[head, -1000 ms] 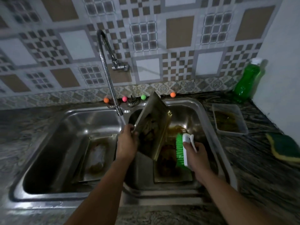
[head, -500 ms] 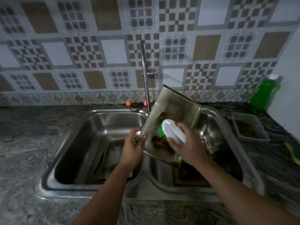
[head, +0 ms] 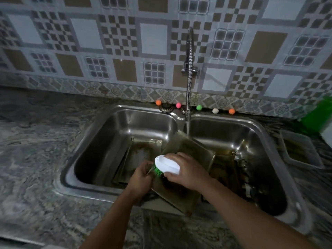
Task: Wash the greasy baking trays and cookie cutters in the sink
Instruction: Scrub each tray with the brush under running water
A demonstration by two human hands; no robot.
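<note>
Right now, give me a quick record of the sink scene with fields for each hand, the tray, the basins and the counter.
left hand: grips the tray's left edge
right hand: holds the brush, bristles on the tray
tray: greasy, tilted over the sink divider
left basin: another tray lies in it
right basin: dirty items, unclear
counter: plastic tub and green bottle at right

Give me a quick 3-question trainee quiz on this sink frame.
1. True or false: the right hand grips the scrub brush against the held tray.
2. Which basin holds the other tray lying flat? A) left B) right
3. Fill in: the left hand holds the tray by its ___ edge.

Key: 1 true; 2 A; 3 left
</note>
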